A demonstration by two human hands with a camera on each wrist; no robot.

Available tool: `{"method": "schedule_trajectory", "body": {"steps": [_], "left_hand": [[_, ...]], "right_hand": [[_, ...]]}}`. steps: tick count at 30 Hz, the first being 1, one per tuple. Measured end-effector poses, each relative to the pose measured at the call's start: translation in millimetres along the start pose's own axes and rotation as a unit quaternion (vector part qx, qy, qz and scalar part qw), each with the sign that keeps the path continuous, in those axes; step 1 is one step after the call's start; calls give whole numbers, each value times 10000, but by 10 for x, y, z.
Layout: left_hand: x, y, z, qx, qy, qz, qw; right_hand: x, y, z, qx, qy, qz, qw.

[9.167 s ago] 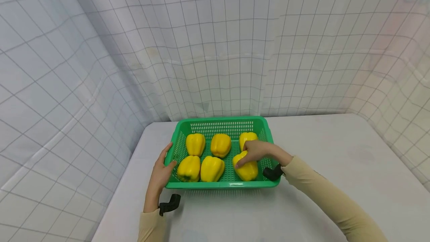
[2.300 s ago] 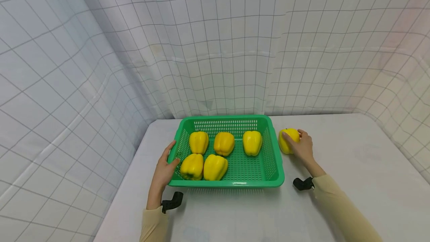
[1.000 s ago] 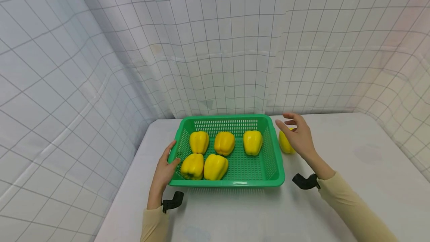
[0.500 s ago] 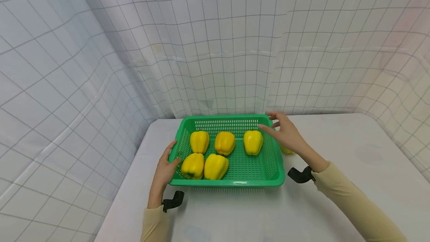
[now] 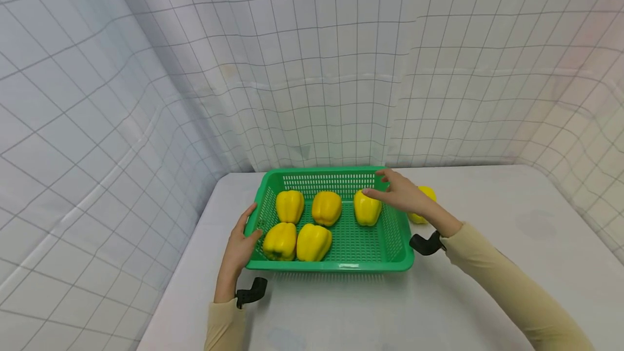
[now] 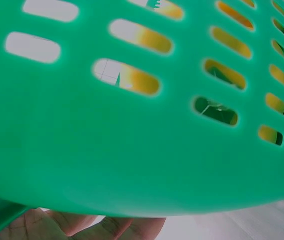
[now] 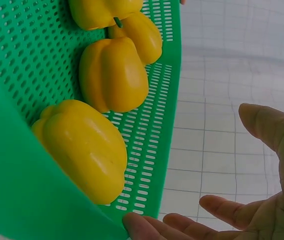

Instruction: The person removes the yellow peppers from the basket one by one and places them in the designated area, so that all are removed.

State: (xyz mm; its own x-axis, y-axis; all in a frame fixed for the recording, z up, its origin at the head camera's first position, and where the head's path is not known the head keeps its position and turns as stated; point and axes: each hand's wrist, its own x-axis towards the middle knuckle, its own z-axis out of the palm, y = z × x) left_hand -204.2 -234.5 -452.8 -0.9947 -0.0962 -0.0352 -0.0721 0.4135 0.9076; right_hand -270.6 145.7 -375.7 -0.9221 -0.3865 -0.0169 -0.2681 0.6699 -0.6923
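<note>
A green plastic basket (image 5: 336, 266) holds several yellow bell peppers, one (image 5: 290, 207) in its far left corner. My left hand (image 5: 237, 248) holds the basket's left side, thumb over the rim; the left wrist view shows its fingers (image 6: 111, 227) past the perforated wall. My right hand (image 5: 402, 191) hovers with spread fingers over the basket's right edge, thumb near the far right pepper (image 5: 367, 210). In the right wrist view that hand (image 7: 262, 200) has nothing in its grasp, and the nearest pepper (image 7: 86, 150) lies inside the basket. Another pepper (image 5: 423, 207), partly hidden by my right hand, lies outside on the table.
The white table (image 5: 487, 221) extends to the right of the basket. Grid-patterned white curtains (image 5: 322, 69) stand behind and along both sides. A black wrist mount (image 5: 426, 244) juts from the right wrist near the basket's right rim.
Earlier my right hand carried a pepper from the basket's right side onto the table and let go. Since then it has moved left, over the rim toward the far right pepper. The left hand stays put.
</note>
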Motion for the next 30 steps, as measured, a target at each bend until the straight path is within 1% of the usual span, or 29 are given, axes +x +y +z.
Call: {"method": "schedule_trajectory", "body": {"steps": [5, 10, 14, 22, 30], "left_hand": [[-8, 9, -6, -11, -16, 1, 10000], [-5, 3, -4, -32, -35, 16, 10000], [1, -5, 1, -49, -62, 8, 10000], [-3, -15, -9, -2, -30, 121, 9999], [2, -18, -6, 27, -41, 120, 9999]], "right_hand": [[88, 4, 33, -132, -216, -134, 9996], [150, -10, 64, -278, -471, -184, 9983], [184, -8, 84, -424, -563, -119, 9974], [255, -33, 101, -663, -624, 96, 9958], [332, -46, 160, -889, -818, 326, 9921]]}}
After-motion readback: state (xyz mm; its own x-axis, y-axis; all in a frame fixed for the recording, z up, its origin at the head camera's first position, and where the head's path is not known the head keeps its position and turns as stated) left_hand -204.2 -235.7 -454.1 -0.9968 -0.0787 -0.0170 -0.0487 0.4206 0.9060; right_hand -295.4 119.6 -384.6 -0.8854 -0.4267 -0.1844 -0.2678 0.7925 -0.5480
